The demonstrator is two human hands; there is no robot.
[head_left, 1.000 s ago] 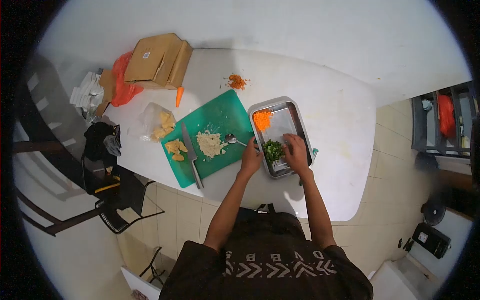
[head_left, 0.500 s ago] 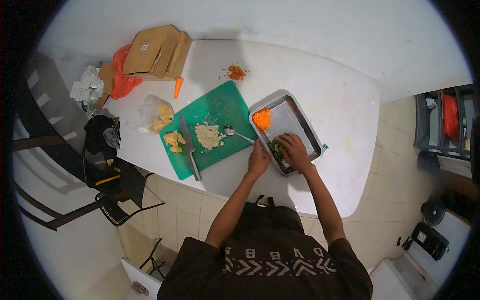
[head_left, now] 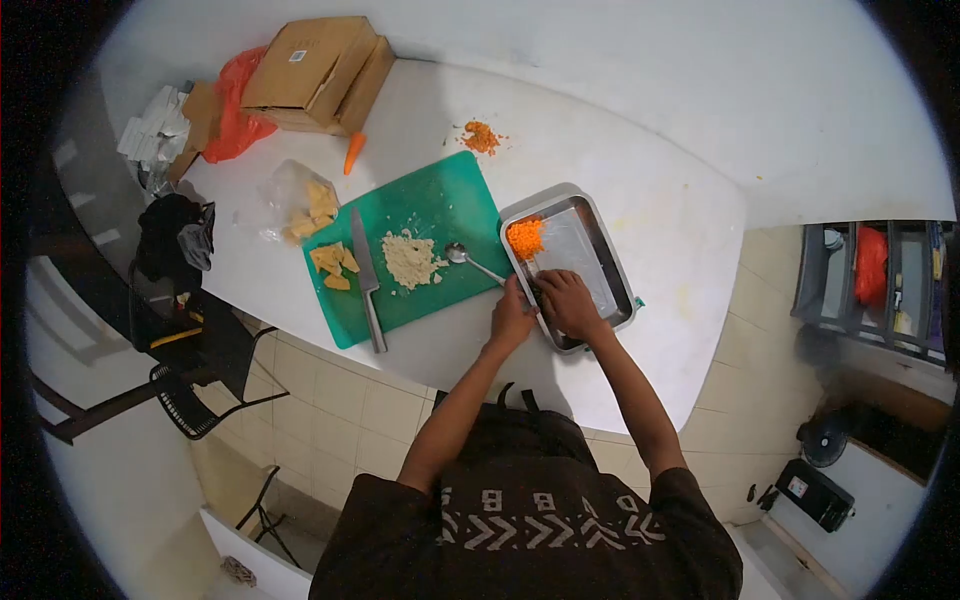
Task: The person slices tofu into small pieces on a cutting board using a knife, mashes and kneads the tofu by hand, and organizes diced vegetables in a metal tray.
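A rectangular metal tray [head_left: 620, 262] lies at the right of the green cutting board [head_left: 440, 190]. My left hand [head_left: 513, 318] is closed on the tray's near left rim, beside the spoon's handle. Inside the tray, my right hand [head_left: 570, 303] curls over chopped green leaves [head_left: 539, 296], mostly hidden beneath its fingers. Diced carrot [head_left: 525, 238] sits in the tray's far left corner. On the board are a spoon [head_left: 457, 253], a pale crumbly heap [head_left: 410, 260], a knife [head_left: 366, 270] and yellowish chunks [head_left: 333, 262].
A plastic bag with yellowish pieces [head_left: 312, 208] lies left of the board. Behind it are a carrot piece [head_left: 354, 153], a cardboard box [head_left: 310, 70] and a red bag [head_left: 235, 110]. Orange scraps [head_left: 481, 137] lie beyond the board. A black chair [head_left: 215, 385] stands left of the table.
My right hand has shifted toward the tray's left side and its fingers have drawn closer together, covering most of the greens. My left hand stays at the rim. The camera view has shifted slightly.
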